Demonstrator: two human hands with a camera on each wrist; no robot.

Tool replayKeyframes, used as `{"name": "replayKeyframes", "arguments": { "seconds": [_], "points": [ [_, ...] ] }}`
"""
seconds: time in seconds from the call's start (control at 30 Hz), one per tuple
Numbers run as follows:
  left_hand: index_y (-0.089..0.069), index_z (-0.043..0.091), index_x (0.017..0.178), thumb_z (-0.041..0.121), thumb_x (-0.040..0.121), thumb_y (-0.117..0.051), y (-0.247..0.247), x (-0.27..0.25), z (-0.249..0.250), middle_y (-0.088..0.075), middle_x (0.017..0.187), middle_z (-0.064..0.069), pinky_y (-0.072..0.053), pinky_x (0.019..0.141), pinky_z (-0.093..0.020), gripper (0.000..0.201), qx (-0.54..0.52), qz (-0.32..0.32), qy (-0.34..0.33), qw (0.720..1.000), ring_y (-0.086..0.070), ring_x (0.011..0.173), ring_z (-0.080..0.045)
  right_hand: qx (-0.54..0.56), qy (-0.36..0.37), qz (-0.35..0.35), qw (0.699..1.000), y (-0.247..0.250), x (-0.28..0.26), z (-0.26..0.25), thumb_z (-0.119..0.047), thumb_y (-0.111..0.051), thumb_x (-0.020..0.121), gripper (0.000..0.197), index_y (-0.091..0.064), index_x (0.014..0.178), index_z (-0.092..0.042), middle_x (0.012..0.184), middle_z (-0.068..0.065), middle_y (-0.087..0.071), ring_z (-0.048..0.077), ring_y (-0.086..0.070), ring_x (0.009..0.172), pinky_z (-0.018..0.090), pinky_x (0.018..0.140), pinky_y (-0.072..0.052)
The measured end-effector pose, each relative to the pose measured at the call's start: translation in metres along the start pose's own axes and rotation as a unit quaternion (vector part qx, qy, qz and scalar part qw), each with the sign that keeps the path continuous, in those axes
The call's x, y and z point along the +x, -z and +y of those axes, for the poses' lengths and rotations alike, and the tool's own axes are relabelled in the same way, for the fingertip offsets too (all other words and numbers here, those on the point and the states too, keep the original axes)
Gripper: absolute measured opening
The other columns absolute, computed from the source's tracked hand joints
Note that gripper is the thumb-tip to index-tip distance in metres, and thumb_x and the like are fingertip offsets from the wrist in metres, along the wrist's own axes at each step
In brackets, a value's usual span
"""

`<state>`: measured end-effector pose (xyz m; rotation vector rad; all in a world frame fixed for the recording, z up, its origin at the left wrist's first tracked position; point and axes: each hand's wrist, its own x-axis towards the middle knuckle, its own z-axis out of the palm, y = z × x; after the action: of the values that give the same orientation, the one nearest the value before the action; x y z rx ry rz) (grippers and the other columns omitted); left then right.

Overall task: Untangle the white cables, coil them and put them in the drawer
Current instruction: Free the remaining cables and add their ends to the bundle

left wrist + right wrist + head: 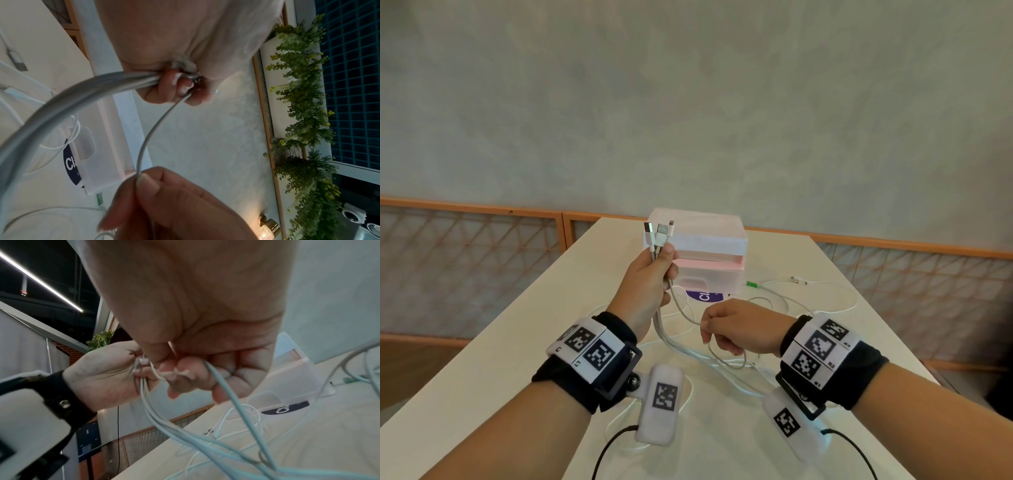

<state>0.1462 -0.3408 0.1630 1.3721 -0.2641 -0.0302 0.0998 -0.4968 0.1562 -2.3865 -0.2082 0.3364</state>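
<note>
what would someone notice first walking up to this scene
The left hand, raised above the table, grips a bundle of white cables with three plugs sticking up out of the fist. Just right of it, the right hand pinches one strand running down from that bundle. Behind both stands a small white drawer unit with a drawer pulled open, and more loose cable sprawls on the table to its right.
</note>
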Motion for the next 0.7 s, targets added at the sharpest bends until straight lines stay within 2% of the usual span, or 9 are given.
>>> {"name": "replayKeyframes", "arguments": {
  "seconds": [0.1,0.17,0.23,0.3,0.37,0.43,0.5,0.63,0.7],
  "points": [
    [-0.052,0.018,0.079,0.036,0.1,-0.039,0.0,-0.001,0.0,-0.04,0.051,0.011,-0.026,0.051,-0.023,0.03,-0.004,0.005,-0.016,1.0,-0.032,0.048,-0.006,0.006,-0.004,0.002,1.0,0.0,0.001,0.004,-0.024,-0.041,0.095,0.028,-0.055,0.073,-0.014,0.05,-0.004,-0.047,0.01,-0.041,0.045,0.025,0.059,-0.04],
    [-0.049,0.017,0.073,0.036,0.1,-0.036,0.0,0.0,0.001,-0.045,0.059,0.006,-0.031,0.056,-0.023,0.036,0.008,0.022,-0.035,0.999,-0.038,0.055,-0.008,-0.009,0.003,0.006,1.0,0.0,0.002,0.008,-0.028,-0.039,0.098,0.031,-0.053,0.075,-0.014,0.052,-0.002,-0.047,0.011,-0.041,0.047,0.024,0.059,-0.039],
    [-0.046,0.017,0.069,0.034,0.101,-0.036,0.002,0.001,0.005,-0.055,0.073,0.001,-0.039,0.068,-0.024,0.037,-0.011,0.035,-0.04,0.999,-0.049,0.07,-0.011,-0.028,0.015,0.017,0.999,0.002,0.005,0.016,-0.026,-0.035,0.099,0.031,-0.05,0.076,-0.014,0.056,-0.002,-0.049,0.012,-0.044,0.051,0.023,0.06,-0.039],
    [-0.045,0.015,0.069,0.033,0.1,-0.037,0.005,0.0,0.012,-0.058,0.07,-0.001,-0.05,0.076,-0.029,0.037,-0.098,0.008,-0.022,0.995,-0.058,0.071,-0.013,-0.047,0.015,0.042,0.998,0.006,0.01,0.028,-0.019,-0.034,0.099,0.03,-0.048,0.074,-0.016,0.059,-0.002,-0.052,0.011,-0.048,0.055,0.021,0.063,-0.04],
    [-0.044,0.015,0.07,0.035,0.1,-0.037,0.011,-0.002,0.02,-0.046,0.052,0.004,-0.052,0.061,-0.029,0.037,-0.154,-0.032,-0.015,0.987,-0.048,0.049,-0.01,-0.027,-0.001,0.078,0.997,0.013,0.016,0.044,-0.011,-0.033,0.099,0.032,-0.046,0.071,-0.017,0.061,-0.002,-0.053,0.009,-0.05,0.056,0.016,0.062,-0.042],
    [-0.042,0.017,0.069,0.039,0.099,-0.037,0.018,-0.002,0.026,-0.032,0.046,0.01,-0.033,0.043,-0.021,0.037,-0.105,-0.03,-0.036,0.993,-0.028,0.04,-0.007,0.015,-0.026,0.101,0.994,0.023,0.018,0.059,-0.003,-0.031,0.097,0.033,-0.044,0.069,-0.013,0.063,0.0,-0.05,0.007,-0.048,0.053,0.008,0.053,-0.04],
    [-0.041,0.018,0.07,0.039,0.099,-0.038,0.03,0.0,0.031,-0.028,0.045,0.012,-0.019,0.038,-0.018,0.036,-0.053,-0.009,-0.063,0.997,-0.021,0.039,-0.005,0.016,-0.056,0.128,0.99,0.037,0.018,0.074,-0.001,-0.03,0.096,0.033,-0.044,0.068,-0.012,0.063,0.001,-0.05,0.011,-0.047,0.056,0.007,0.049,-0.039],
    [-0.043,0.018,0.071,0.036,0.1,-0.04,0.056,0.002,0.039,-0.03,0.045,0.012,-0.019,0.036,-0.017,0.034,-0.001,0.021,-0.084,0.996,-0.022,0.038,-0.004,-0.044,-0.079,0.22,0.971,0.076,0.02,0.095,-0.007,-0.036,0.096,0.03,-0.052,0.071,-0.012,0.065,-0.001,-0.051,0.017,-0.048,0.066,0.017,0.055,-0.038],
    [-0.043,0.018,0.07,0.035,0.099,-0.04,0.063,0.001,0.04,-0.03,0.044,0.012,-0.019,0.036,-0.016,0.034,0.013,0.028,-0.085,0.996,-0.022,0.038,-0.004,-0.095,-0.071,0.289,0.95,0.097,0.019,0.094,-0.014,-0.04,0.098,0.034,-0.056,0.068,-0.012,0.06,-0.002,-0.044,0.016,-0.043,0.057,0.019,0.05,-0.033]
  ]
}}
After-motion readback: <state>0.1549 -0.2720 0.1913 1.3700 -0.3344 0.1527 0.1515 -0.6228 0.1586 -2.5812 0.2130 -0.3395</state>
